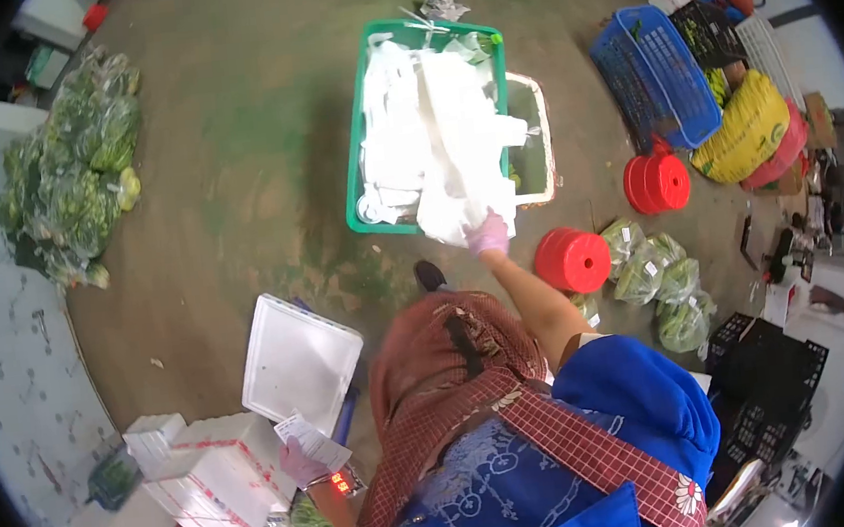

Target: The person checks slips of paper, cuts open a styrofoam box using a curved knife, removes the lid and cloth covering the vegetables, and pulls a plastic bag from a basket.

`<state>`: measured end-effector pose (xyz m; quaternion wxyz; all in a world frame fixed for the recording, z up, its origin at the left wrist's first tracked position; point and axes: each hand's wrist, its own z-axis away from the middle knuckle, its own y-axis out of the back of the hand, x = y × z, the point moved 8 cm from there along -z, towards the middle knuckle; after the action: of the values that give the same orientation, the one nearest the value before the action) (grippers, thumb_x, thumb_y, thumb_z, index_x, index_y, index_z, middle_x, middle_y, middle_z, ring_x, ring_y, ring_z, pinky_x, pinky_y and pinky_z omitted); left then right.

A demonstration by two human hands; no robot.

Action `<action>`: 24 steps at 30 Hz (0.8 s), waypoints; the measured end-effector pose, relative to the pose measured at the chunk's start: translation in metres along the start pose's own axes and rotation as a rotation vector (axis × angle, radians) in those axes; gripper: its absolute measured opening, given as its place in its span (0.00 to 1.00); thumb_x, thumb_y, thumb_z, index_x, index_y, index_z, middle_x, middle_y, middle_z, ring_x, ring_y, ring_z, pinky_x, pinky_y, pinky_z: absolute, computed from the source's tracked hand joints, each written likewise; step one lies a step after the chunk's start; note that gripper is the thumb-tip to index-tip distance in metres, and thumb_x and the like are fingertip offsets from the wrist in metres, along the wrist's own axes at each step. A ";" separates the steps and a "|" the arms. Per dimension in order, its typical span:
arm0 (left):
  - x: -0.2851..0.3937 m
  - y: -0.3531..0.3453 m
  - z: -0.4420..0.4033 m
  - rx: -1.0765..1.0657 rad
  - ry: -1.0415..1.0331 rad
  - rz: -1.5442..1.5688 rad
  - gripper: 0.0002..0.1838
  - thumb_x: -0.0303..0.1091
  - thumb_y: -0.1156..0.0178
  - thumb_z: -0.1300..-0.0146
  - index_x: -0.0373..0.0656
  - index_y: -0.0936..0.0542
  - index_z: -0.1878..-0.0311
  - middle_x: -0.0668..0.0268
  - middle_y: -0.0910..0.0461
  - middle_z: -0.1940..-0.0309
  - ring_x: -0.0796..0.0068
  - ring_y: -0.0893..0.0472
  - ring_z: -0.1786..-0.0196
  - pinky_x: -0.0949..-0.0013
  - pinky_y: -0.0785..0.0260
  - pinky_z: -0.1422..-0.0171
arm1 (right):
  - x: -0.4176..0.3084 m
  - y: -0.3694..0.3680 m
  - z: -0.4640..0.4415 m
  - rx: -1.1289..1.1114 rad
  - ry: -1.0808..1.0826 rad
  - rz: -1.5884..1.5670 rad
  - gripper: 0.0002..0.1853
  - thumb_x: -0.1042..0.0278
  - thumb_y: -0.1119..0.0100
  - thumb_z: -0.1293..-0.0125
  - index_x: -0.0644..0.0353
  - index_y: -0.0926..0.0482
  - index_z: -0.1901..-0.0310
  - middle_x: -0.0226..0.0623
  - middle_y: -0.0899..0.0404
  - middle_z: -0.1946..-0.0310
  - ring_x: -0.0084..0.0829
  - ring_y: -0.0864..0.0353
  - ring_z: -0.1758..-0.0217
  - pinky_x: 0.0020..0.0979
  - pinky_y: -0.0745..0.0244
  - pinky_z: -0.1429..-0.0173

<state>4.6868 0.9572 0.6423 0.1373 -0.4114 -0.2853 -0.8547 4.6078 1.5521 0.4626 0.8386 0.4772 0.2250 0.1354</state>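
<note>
My right hand (488, 235), in a pink glove, grips the near edge of a white plastic bag (456, 140). That bag lies over more white bags in a green crate (350, 174), and glare washes out their detail. Down at the lower left, my left hand (301, 465), also gloved in pink, holds a printed paper slip (315, 441). Beside that wrist glows a red digital display (341, 482). A white foam lid (300, 364) lies just beyond the left hand, with white foam boxes (215, 477) to its left.
Bagged green vegetables (78, 173) are heaped along the left wall. To the right are red round stools (572, 260), bagged greens (643, 269), a blue crate (651, 73) and a yellow sack (746, 125). A pale-rimmed bin (547, 142) stands against the green crate.
</note>
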 end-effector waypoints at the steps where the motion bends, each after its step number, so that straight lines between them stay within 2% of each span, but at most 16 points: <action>1: 0.002 -0.011 -0.007 -0.025 -0.033 -0.008 0.10 0.34 0.48 0.44 0.36 0.28 0.65 0.64 0.27 0.73 0.73 0.27 0.72 0.69 0.32 0.68 | 0.019 0.013 -0.015 -0.030 -0.137 -0.038 0.39 0.47 0.39 0.53 0.56 0.42 0.41 0.47 0.35 0.47 0.41 0.33 0.45 0.37 0.35 0.43; 2: 0.006 -0.017 -0.012 -0.047 -0.062 -0.019 0.10 0.34 0.48 0.44 0.35 0.28 0.66 0.64 0.27 0.74 0.73 0.27 0.73 0.69 0.33 0.68 | 0.039 0.021 -0.025 -0.065 -0.276 -0.073 0.45 0.44 0.37 0.56 0.55 0.45 0.39 0.46 0.36 0.45 0.41 0.34 0.43 0.37 0.36 0.42; 5: 0.020 -0.023 -0.024 0.002 -0.071 -0.265 0.13 0.37 0.47 0.44 0.34 0.28 0.65 0.66 0.28 0.74 0.75 0.29 0.72 0.71 0.34 0.66 | 0.081 0.021 -0.044 -0.130 -0.476 -0.188 0.51 0.43 0.36 0.59 0.55 0.52 0.36 0.45 0.41 0.40 0.42 0.39 0.38 0.38 0.39 0.39; 8: 0.041 -0.041 -0.027 0.008 -0.054 -0.396 0.15 0.40 0.46 0.45 0.34 0.28 0.65 0.67 0.28 0.74 0.77 0.30 0.73 0.72 0.35 0.68 | 0.109 -0.026 -0.062 -0.113 -0.481 -0.412 0.52 0.45 0.35 0.57 0.54 0.56 0.35 0.42 0.46 0.37 0.40 0.43 0.36 0.36 0.39 0.39; 11: 0.064 -0.062 -0.043 -0.040 -0.074 -0.444 0.13 0.39 0.47 0.45 0.36 0.27 0.67 0.68 0.29 0.75 0.78 0.31 0.74 0.72 0.36 0.70 | 0.087 -0.068 -0.059 -0.252 -0.435 -0.651 0.45 0.54 0.35 0.56 0.61 0.48 0.39 0.50 0.35 0.45 0.43 0.31 0.46 0.32 0.36 0.43; 13: 0.080 -0.077 -0.063 -0.082 -0.090 -0.504 0.12 0.38 0.47 0.45 0.37 0.28 0.68 0.69 0.30 0.76 0.79 0.32 0.75 0.73 0.37 0.71 | 0.075 -0.079 -0.056 -0.305 -0.478 -0.536 0.41 0.55 0.36 0.54 0.62 0.45 0.41 0.50 0.33 0.46 0.42 0.30 0.47 0.33 0.35 0.44; 14: 0.086 -0.083 -0.082 -0.103 -0.105 -0.548 0.11 0.37 0.47 0.45 0.38 0.28 0.69 0.70 0.31 0.76 0.79 0.33 0.76 0.73 0.38 0.72 | 0.065 -0.086 -0.054 -0.334 -0.490 -0.477 0.39 0.55 0.37 0.53 0.63 0.43 0.41 0.50 0.33 0.47 0.41 0.29 0.47 0.33 0.35 0.45; 15: 0.095 -0.092 -0.096 -0.127 -0.120 -0.590 0.10 0.37 0.47 0.45 0.38 0.29 0.69 0.71 0.32 0.77 0.80 0.34 0.76 0.74 0.38 0.73 | 0.060 -0.090 -0.055 -0.222 -0.515 -0.566 0.32 0.54 0.41 0.50 0.64 0.36 0.46 0.51 0.30 0.51 0.42 0.29 0.48 0.34 0.34 0.47; 17: 0.125 -0.130 -0.106 -0.152 -0.125 -0.483 0.09 0.35 0.47 0.45 0.40 0.30 0.72 0.73 0.35 0.79 0.81 0.36 0.78 0.74 0.41 0.75 | 0.019 -0.109 -0.070 -0.309 -0.225 -0.511 0.30 0.53 0.43 0.49 0.65 0.33 0.49 0.51 0.29 0.52 0.43 0.29 0.49 0.35 0.34 0.47; 19: 0.143 -0.153 -0.121 -0.203 -0.141 -0.453 0.08 0.34 0.47 0.45 0.40 0.31 0.74 0.74 0.36 0.81 0.81 0.37 0.79 0.74 0.43 0.76 | -0.019 -0.116 -0.064 -0.328 -0.146 -0.474 0.26 0.53 0.45 0.47 0.65 0.31 0.52 0.51 0.27 0.54 0.45 0.28 0.50 0.36 0.34 0.48; 20: 0.151 -0.161 -0.138 -0.238 -0.164 -0.468 0.09 0.34 0.47 0.46 0.40 0.31 0.75 0.74 0.36 0.81 0.81 0.38 0.79 0.74 0.44 0.76 | -0.048 -0.107 -0.057 -0.303 -0.203 -0.471 0.24 0.54 0.47 0.46 0.66 0.30 0.54 0.51 0.26 0.56 0.46 0.28 0.51 0.37 0.34 0.47; 22: 0.167 -0.180 -0.157 -0.279 -0.199 -0.513 0.09 0.34 0.47 0.46 0.40 0.31 0.77 0.74 0.36 0.82 0.81 0.37 0.79 0.74 0.44 0.76 | -0.110 -0.080 -0.035 -0.190 -0.101 -0.635 0.21 0.57 0.50 0.47 0.65 0.29 0.56 0.55 0.27 0.57 0.51 0.28 0.53 0.40 0.34 0.47; 24: 0.195 -0.202 -0.149 -0.263 -0.217 -0.565 0.10 0.35 0.47 0.47 0.40 0.31 0.78 0.72 0.34 0.83 0.81 0.36 0.79 0.74 0.43 0.76 | -0.153 -0.065 -0.033 -0.238 -0.056 -0.612 0.21 0.56 0.51 0.46 0.65 0.29 0.57 0.55 0.27 0.58 0.51 0.28 0.54 0.40 0.34 0.47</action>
<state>4.3767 1.0294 0.6446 -0.1909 -0.4190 -0.2885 -0.8395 4.4596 1.4761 0.4302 0.8962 0.2894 0.3176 -0.1108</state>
